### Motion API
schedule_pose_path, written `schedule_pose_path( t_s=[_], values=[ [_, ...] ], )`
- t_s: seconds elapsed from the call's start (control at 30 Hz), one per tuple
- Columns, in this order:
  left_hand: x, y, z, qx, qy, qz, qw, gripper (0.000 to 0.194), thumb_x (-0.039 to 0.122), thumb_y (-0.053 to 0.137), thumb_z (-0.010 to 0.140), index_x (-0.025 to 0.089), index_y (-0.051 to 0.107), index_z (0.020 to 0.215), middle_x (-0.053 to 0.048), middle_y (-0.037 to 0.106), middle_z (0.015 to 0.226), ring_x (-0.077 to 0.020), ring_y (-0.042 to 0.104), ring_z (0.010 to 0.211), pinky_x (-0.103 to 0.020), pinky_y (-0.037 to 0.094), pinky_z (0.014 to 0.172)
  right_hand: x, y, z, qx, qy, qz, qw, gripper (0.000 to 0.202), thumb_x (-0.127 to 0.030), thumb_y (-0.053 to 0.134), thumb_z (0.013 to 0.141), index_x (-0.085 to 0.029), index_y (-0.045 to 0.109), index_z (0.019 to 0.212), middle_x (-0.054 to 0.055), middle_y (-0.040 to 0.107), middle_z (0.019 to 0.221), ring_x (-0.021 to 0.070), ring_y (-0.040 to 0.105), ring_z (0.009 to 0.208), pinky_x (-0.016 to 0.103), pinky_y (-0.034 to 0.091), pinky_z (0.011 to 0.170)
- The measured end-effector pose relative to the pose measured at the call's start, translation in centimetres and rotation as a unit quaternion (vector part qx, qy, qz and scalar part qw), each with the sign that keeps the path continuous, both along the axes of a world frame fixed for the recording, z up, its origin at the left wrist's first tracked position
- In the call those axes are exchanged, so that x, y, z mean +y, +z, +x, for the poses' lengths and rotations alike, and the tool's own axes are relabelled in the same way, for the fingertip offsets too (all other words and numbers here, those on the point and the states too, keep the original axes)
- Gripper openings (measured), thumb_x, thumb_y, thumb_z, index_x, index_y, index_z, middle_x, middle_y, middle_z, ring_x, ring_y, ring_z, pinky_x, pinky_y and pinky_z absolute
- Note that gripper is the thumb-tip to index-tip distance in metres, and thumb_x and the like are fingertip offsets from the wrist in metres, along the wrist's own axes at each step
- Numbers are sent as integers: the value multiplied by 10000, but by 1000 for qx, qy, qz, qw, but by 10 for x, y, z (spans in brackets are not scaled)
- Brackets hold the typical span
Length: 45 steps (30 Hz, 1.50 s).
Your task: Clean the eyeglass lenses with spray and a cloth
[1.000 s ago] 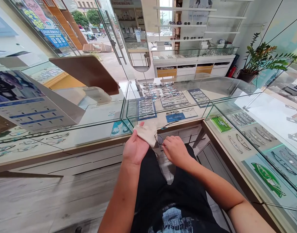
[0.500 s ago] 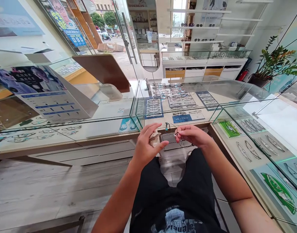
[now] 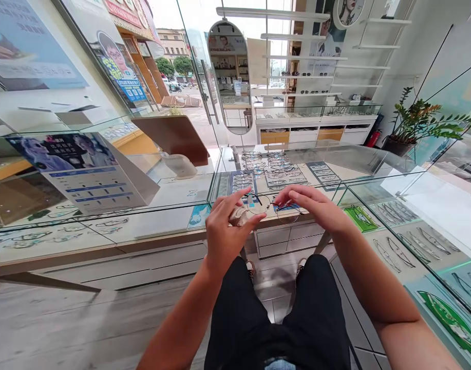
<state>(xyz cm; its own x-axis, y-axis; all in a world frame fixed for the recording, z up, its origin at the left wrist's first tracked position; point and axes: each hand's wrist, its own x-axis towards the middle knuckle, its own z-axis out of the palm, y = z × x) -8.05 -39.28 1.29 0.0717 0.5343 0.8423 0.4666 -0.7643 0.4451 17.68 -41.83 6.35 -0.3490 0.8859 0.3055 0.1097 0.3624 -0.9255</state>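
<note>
A pair of thin-rimmed round eyeglasses [image 3: 287, 207] is held up between my hands, both lenses facing me. My right hand [image 3: 316, 206] pinches the frame near the bridge with its fingertips. A crumpled whitish cloth [image 3: 240, 216] is tucked in the palm of my left hand [image 3: 225, 226]. The left thumb and forefinger are spread around the left-side lens; whether they touch its rim I cannot tell. A small bluish tag or sticker shows on that lens or just behind it.
Beyond my hands stands a glass display case [image 3: 266, 192] with rows of eyeglasses. Another glass case [image 3: 397, 226] runs along the right. On the left counter are a printed stand-up card [image 3: 85, 174] and a tilted brown-backed mirror or panel [image 3: 177, 136]. A potted plant [image 3: 404, 128] stands far right.
The eyeglasses have been raised and turned so both lenses show. My right fingers have straightened out along the frame. The camera view has tilted upward.
</note>
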Motion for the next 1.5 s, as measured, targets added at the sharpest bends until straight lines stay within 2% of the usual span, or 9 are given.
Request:
schedule_pose_path(
  t_s=[0.07, 0.13, 0.23, 0.4, 0.6, 0.73, 0.97, 1.23, 1.5],
  values=[
    [8, 18, 0, -35, 40, 21, 998, 570, 645, 909, 933, 247, 825, 1333, -33, 747, 976, -213, 684, 885, -331, 587, 830, -7, 15, -1, -7, -88, 118, 989, 396, -622, 713, 1080, -259, 777, 1226, 82, 790, 1279, 257, 715, 1218, 421, 558, 1099],
    [15, 36, 0, -68, 59, 51, 995, 567, 648, 929, 910, 257, 832, 1309, -29, 742, 963, -216, 673, 887, -338, 583, 837, -11, 24, -4, -20, -146, 222, 964, 440, -572, 811, 1028, -293, 714, 1355, 84, 764, 1374, 276, 711, 1281, 460, 549, 1151],
    [23, 61, 1, -116, 35, 87, 989, 541, 572, 978, 886, 286, 819, 1317, -35, 766, 1030, -217, 665, 903, -350, 577, 842, -12, 34, -10, -50, -203, 330, 921, 595, -513, 908, 958, -320, 649, 1458, 79, 757, 1331, 290, 727, 1260, 497, 558, 1160],
    [28, 92, 6, -162, -26, 138, 977, 530, 464, 1034, 846, 309, 792, 1291, -42, 782, 1144, -229, 699, 989, -400, 606, 925, -5, 53, -20, -30, -272, 412, 869, 572, -507, 919, 944, -331, 662, 1424, 66, 726, 1259, 268, 725, 1098, 496, 606, 1087],
    [24, 116, 7, -169, -35, 166, 971, 507, 495, 1017, 865, 306, 778, 1271, -28, 740, 1094, -225, 726, 1011, -393, 631, 910, -3, 75, -25, -22, -279, 447, 850, 485, -541, 873, 974, -330, 697, 1374, 48, 700, 1163, 243, 695, 1011, 468, 625, 1009],
    [22, 121, 4, -160, -29, 168, 972, 510, 518, 1017, 859, 303, 792, 1263, -22, 714, 1056, -215, 701, 977, -382, 638, 901, -1, 80, -26, -16, -267, 450, 852, 462, -533, 860, 987, -340, 702, 1375, 41, 691, 1154, 232, 684, 991, 461, 619, 994],
    [26, 121, -5, -148, -56, 131, 979, 528, 588, 999, 856, 300, 822, 1261, -34, 707, 1013, -212, 679, 937, -341, 632, 815, 4, 81, -24, -15, -266, 445, 855, 442, -542, 839, 1006, -343, 699, 1374, 23, 672, 1069, 230, 668, 975, 471, 604, 1009],
    [41, 119, -8, -165, -148, 60, 973, 565, 663, 988, 833, 284, 831, 1221, -26, 736, 983, -155, 652, 813, -265, 561, 690, 4, 80, -25, -16, -277, 459, 844, 446, -568, 841, 995, -337, 701, 1349, 26, 662, 1108, 210, 623, 915, 448, 603, 951],
    [50, 120, -7, -158, -169, 32, 972, 585, 674, 986, 822, 260, 825, 1202, -27, 757, 973, -128, 588, 732, -253, 506, 635, 3, 79, -27, -5, -273, 461, 844, 437, -517, 874, 971, -339, 710, 1335, 37, 660, 1172, 216, 623, 944, 451, 599, 949]
  ],
)
